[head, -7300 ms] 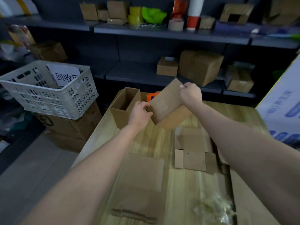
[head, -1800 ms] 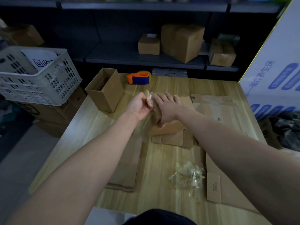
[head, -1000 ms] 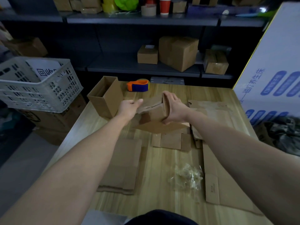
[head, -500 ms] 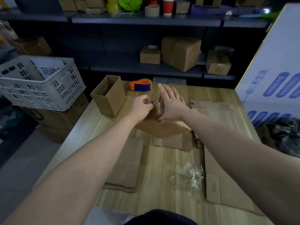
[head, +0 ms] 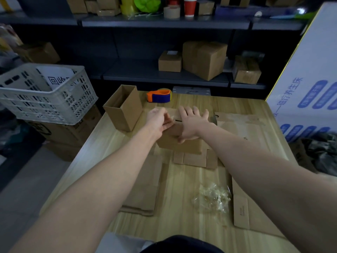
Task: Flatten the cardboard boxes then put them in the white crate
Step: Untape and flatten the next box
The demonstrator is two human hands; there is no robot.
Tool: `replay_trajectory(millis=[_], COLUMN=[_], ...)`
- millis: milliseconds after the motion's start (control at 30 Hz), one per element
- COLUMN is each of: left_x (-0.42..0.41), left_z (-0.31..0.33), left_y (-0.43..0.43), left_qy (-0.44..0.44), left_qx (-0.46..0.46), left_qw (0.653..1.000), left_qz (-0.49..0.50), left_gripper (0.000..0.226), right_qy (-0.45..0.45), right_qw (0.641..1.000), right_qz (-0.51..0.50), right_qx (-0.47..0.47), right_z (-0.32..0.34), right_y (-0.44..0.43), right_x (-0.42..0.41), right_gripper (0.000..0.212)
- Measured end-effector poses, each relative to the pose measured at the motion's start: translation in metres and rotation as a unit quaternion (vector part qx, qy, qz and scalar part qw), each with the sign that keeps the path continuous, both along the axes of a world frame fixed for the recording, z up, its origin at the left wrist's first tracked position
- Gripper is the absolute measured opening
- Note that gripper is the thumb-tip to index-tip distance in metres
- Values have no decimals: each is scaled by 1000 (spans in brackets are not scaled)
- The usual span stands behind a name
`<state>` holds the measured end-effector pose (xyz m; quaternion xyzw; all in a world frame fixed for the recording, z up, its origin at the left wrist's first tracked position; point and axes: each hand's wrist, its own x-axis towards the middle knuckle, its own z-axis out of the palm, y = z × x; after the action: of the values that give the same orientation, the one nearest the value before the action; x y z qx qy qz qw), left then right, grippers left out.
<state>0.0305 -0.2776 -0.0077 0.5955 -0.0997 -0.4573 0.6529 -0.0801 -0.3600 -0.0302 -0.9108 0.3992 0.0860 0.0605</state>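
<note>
While the right hand (head: 191,125) presses flat, fingers spread, on the cardboard box (head: 179,146), the left hand (head: 158,120), pinching its flap, should peel steadily.

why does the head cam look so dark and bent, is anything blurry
Head view: dim overall, shelves nearly black, table lit best; wide-angle lens bows the edges and stretches the forearms; left hand slightly motion-blurred, right hand and crate fairly sharp.
</note>
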Motion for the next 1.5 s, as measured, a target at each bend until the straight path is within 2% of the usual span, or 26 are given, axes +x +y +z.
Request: replay_trajectory(millis=[67,133,167,233,267,300,367,400,467,600,667,767,867,933,1100,1333,1433,1500], left_x=[9,25,32,39,38,36,34,35,37,30,23,10,8,11,0,-7,5,9], left_z=[1,2,3,1,-1,-5,-15,-18,-21,-16,-12,-5,-1,-3,-9,-24,-37,-45], left_y=[4,6,8,9,9,10,11,11,11,14,13,10,8,5,-11,-12,-2,4], left_qy=[33,23,-11,-114,-198,-295,-446,-481,-501,-426,-408,-356,-173,-77,-15,29,-16,-76], left_qx=[-5,2,20,60,89,123,171,182,180,104,81,39,-19,-28,32,79,119,141], left_qw=[999,998,998,991,976,945,863,837,820,879,890,916,978,996,995,982,971,963], left_qz=[13,50,65,45,-4,-66,-162,-186,-211,-186,-189,-181,-116,-33,91,171,205,219], left_gripper=[15,13,14,34,45,51,43,34,24,24,22,24,16,9,7,12,28,26], right_qy=[-9,-23,-28,-35,-36,-35,-33,-32,-33,-32,-33,-84,-135,-164,-206,-215,-223,-203], right_qw=[1000,999,999,999,999,999,999,999,999,999,999,996,991,986,977,974,968,971], right_qz=[-10,-24,-25,-13,-9,-8,-7,-8,-13,-24,-17,5,-16,-32,-2,-17,-92,-121], right_qx=[-22,-22,-19,-22,-23,-20,-13,-14,-18,-10,-14,-33,-1,22,47,68,63,39], right_z=[2,-1,-3,-6,-7,-8,-11,-13,-14,-13,-10,-7,-6,-6,-3,-10,-9,-6], right_y=[-5,-11,-13,-13,-12,-10,-6,-4,-3,-5,-4,-1,-8,-13,-12,-17,-33,-43], right_x=[-9,-25,-31,-33,-30,-27,-24,-24,-28,-33,-27,-16,-28,-41,-58,-102,-139,-160], right_gripper=[130,127,126,124,124,123,123,123,122,123,130,132,128,127,126,126,128,128])
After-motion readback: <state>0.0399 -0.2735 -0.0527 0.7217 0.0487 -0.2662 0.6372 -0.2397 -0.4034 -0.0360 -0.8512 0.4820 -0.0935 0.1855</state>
